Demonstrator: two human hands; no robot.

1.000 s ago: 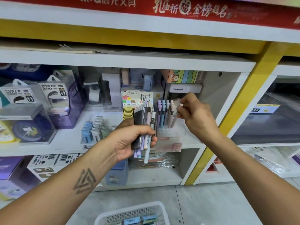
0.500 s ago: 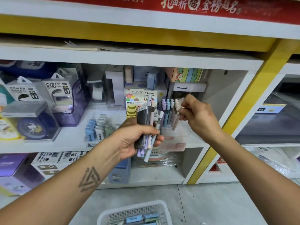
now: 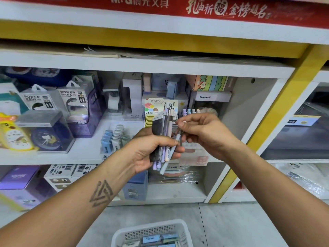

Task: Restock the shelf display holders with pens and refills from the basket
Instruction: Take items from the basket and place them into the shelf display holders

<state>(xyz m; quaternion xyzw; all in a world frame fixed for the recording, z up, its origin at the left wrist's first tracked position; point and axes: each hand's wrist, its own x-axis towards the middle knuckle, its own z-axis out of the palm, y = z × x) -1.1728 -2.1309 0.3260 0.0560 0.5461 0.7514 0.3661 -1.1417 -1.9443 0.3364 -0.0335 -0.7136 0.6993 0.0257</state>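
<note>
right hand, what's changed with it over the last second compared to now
The right hand has pulled back from the clear pen holder on the shelf, leftward toward the bundle of pens, and now pinches the top of the pale blue pen there. The left hand still grips the bundle; the basket stays on the floor.

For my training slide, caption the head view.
Left hand grips a bundle of pastel pens; right hand pinches one.
</note>
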